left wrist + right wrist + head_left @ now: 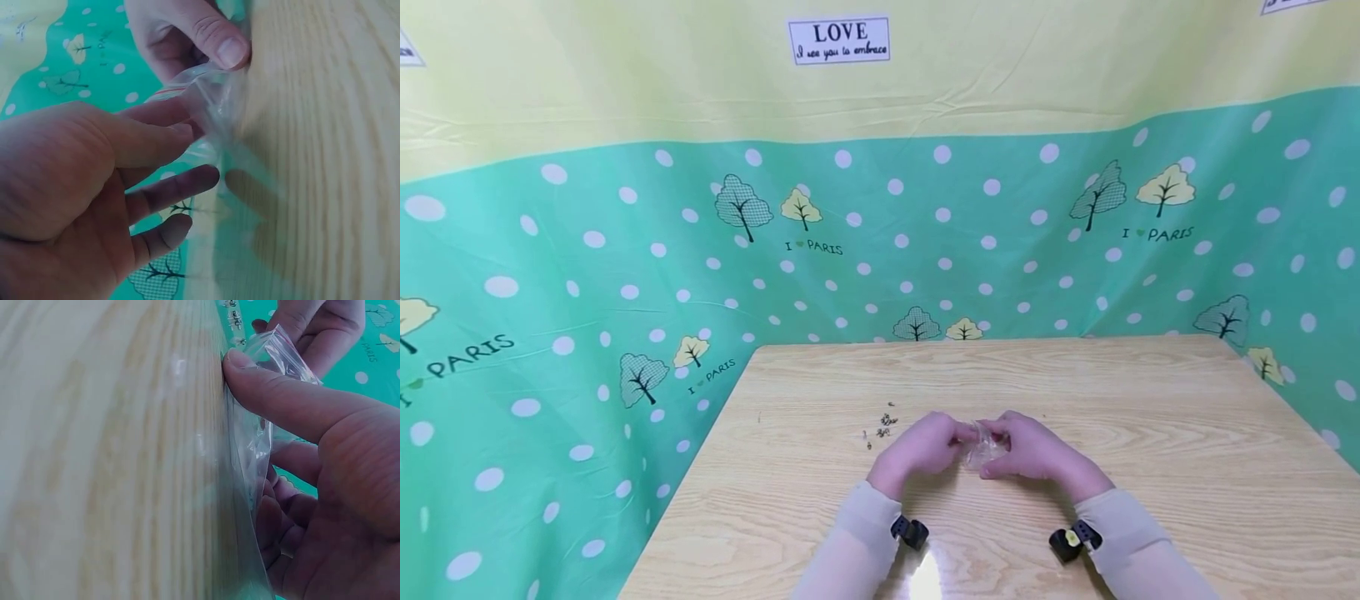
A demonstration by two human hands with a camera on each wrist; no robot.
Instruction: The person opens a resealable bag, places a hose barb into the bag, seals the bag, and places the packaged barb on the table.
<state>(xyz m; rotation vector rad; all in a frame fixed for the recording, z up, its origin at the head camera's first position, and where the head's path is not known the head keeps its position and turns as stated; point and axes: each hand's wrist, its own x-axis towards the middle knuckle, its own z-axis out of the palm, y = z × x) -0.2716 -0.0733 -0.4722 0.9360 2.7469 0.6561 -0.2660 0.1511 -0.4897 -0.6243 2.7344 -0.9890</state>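
A small clear zip bag (982,452) is between the two hands on the table. In the left wrist view, a red line runs along the mouth of the bag (215,100). My left hand (927,443) pinches the bag's edge between thumb and index finger, while its other fingers stay loosely extended. From the opposite side my right hand (1036,447) grips the plastic, its thumb across the bag (255,447) and its fingers curled behind. Whether anything lies inside the bag cannot be made out.
Several tiny dark metallic pieces (886,422) lie scattered on the wooden table (1120,400), just left of the left hand. A green and yellow printed curtain (865,217) hangs behind the table and along its sides.
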